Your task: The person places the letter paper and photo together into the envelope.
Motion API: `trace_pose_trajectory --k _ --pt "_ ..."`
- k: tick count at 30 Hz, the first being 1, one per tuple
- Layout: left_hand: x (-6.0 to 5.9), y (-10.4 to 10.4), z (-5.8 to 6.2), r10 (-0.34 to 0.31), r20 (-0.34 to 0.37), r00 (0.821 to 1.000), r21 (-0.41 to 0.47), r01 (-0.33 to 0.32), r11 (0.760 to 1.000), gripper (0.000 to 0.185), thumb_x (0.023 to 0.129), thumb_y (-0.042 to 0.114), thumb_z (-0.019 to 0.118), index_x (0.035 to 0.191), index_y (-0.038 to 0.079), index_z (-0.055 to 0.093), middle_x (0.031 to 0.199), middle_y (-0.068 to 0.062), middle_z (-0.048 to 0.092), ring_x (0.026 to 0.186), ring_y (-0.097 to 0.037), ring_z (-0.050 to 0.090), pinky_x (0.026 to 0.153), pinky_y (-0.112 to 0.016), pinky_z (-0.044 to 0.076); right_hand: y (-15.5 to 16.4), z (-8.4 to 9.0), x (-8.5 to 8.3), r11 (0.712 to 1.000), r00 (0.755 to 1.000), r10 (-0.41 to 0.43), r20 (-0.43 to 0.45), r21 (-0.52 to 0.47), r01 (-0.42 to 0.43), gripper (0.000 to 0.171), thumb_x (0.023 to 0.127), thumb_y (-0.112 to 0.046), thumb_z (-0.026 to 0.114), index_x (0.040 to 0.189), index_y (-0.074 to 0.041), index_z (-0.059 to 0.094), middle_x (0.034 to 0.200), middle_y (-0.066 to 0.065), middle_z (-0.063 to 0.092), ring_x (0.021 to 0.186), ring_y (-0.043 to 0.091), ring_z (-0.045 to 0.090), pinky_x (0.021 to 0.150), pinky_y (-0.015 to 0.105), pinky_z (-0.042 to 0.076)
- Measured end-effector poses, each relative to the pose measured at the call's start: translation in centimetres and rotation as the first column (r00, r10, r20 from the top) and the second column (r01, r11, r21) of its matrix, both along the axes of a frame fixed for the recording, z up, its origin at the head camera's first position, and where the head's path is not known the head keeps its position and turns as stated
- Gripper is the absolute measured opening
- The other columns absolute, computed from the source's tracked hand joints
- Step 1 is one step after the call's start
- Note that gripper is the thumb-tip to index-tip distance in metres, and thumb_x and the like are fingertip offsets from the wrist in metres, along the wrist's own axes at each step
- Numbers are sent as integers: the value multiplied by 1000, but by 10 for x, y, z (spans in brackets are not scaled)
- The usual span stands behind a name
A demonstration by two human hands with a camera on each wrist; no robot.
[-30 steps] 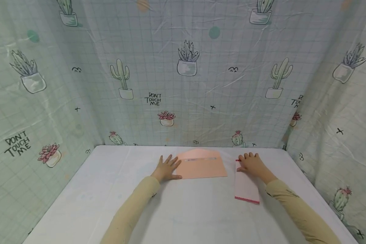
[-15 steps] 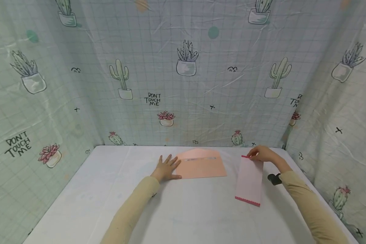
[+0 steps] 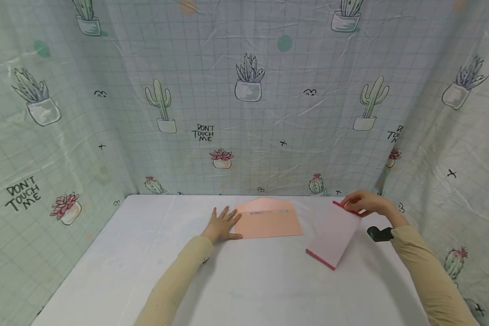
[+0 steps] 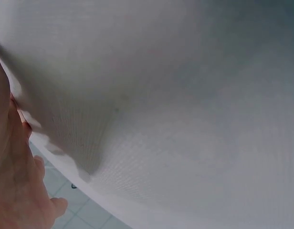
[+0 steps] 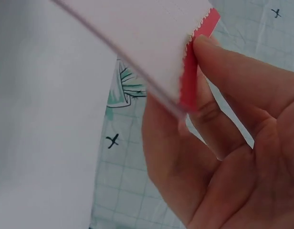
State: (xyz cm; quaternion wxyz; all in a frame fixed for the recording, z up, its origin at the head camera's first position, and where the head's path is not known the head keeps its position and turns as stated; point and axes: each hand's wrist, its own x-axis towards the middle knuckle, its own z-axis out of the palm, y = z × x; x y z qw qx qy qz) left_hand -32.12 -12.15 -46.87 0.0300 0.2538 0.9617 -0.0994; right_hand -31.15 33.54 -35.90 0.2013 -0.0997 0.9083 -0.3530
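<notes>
From the head camera, a person's right hand point(image 3: 362, 202) is pinching the red-trimmed end of a pink folded card point(image 3: 333, 235), lifting it at the 3 o'clock side of a peach envelope point(image 3: 269, 220) that the flat, spread left hand point(image 3: 222, 225) is steadying on the white table point(image 3: 146, 253). At the left wrist, only palm point(image 4: 15, 191) and tabletop are showing. At the right wrist, thumb point(image 5: 242, 67) and fingers are clamping the card's red edge point(image 5: 192, 71); a firm pinch is probably keeping the card from sagging.

— What is the pink sheet point(image 3: 334, 233)?
— Thin matt paper, its red edge pinked.
— And the envelope point(image 3: 269, 219)?
— Smooth peach paper, on a matt white tablecloth point(image 3: 244, 280); wrinkled, faintly glossy printed backdrop point(image 3: 269, 113) behind.
</notes>
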Motion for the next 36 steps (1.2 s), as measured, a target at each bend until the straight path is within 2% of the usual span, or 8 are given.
trace_pose_trajectory --k 11,15,18,25,28,31,32,36 --pt "-2 0 -2 6 7 1000 -4 -6 1000 81 79 68 39 142 20 23 149 -3 22 138 -31 16 104 -62 16 5 -1 2 988 999 47 16 -148 -44 50 88 -22 55 125 8 40 97 2 58 84 12 56 74 32 51" --pt "-3 0 -3 8 10 1000 3 -8 1000 81 79 68 39 142 20 23 149 -3 22 138 -31 16 104 -62 16 6 -7 1 962 994 108 -34 -247 -113 49 89 -24 54 126 5 41 97 -1 58 83 10 58 75 33 53" --pt "-2 0 -2 6 11 1000 10 -6 1000 80 79 67 40 142 20 23 149 -4 22 138 -32 16 104 -63 16 4 -13 0 950 991 108 -76 -286 -126 46 89 -24 53 123 5 43 96 -4 58 82 7 59 74 32 54" --pt "-2 0 -1 -1 20 1000 28 1 1000 80 80 66 41 142 18 25 149 -5 23 137 -33 17 104 -63 15 -10 -28 -5 958 994 -73 -75 -284 49 50 88 -20 56 123 12 39 98 3 56 81 6 59 77 33 53" --pt "-3 1 -3 11 26 1000 28 -11 1000 80 79 65 44 142 19 25 149 -4 23 137 -33 16 104 -63 15 -15 -36 -9 948 989 -108 -100 -309 72 47 88 -17 55 122 12 40 97 3 57 82 7 58 77 35 53" --pt "-9 0 -11 20 36 999 41 -22 999 84 77 71 39 143 24 19 150 -1 18 139 -30 10 105 -63 9 -20 -43 -13 937 984 -138 -111 -336 93 46 88 -15 55 122 12 40 97 3 57 82 6 58 78 37 53" --pt "-18 -4 -24 -2 7 1000 65 2 998 86 75 76 31 144 28 13 151 3 12 140 -29 4 105 -64 4 -21 -45 -14 934 982 -151 -112 -340 105 46 88 -15 55 122 12 40 97 3 57 81 5 58 78 37 53" --pt "-27 -7 -34 5 6 1000 63 -6 998 89 71 81 25 144 32 8 152 6 7 140 -27 0 104 -65 1 -29 -47 -17 917 974 -207 -94 -366 159 47 88 -16 56 122 11 40 93 -3 57 79 2 57 78 36 53"
